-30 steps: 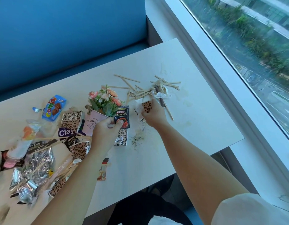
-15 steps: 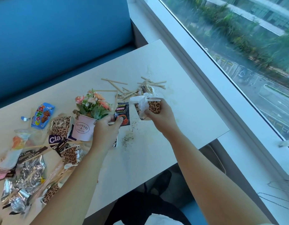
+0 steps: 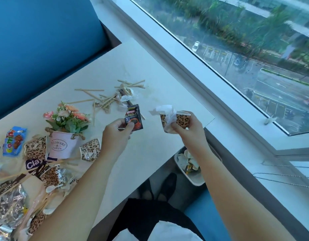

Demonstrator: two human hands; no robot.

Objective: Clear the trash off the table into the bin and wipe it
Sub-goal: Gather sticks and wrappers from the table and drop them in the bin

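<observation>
My right hand (image 3: pixel 188 133) grips a leopard-print paper cup (image 3: pixel 182 120) stuffed with white tissue, held near the table's right corner, above and left of the bin. My left hand (image 3: pixel 115 134) pinches a black Kopiko Supremo sachet (image 3: pixel 134 117) above the white table (image 3: pixel 150 146). The white bin (image 3: pixel 192 166) stands on the floor beside the table, with crumpled paper in it. Wooden stir sticks (image 3: pixel 105 100) and a plastic scrap lie scattered at the far side. More leopard cups (image 3: pixel 90 150), foil and wrappers (image 3: pixel 13 143) pile up at the left.
A pink flower pot (image 3: pixel 62 146) with artificial flowers stands mid-left on the table. A blue bench back (image 3: pixel 46 32) rises behind. The white window sill (image 3: pixel 237 119) and glass run along the right. My lap and shoes show below the table edge.
Both hands lifted off the table and moved right; the cup went toward the table's right corner. The view swung right, bringing the bin into sight.
</observation>
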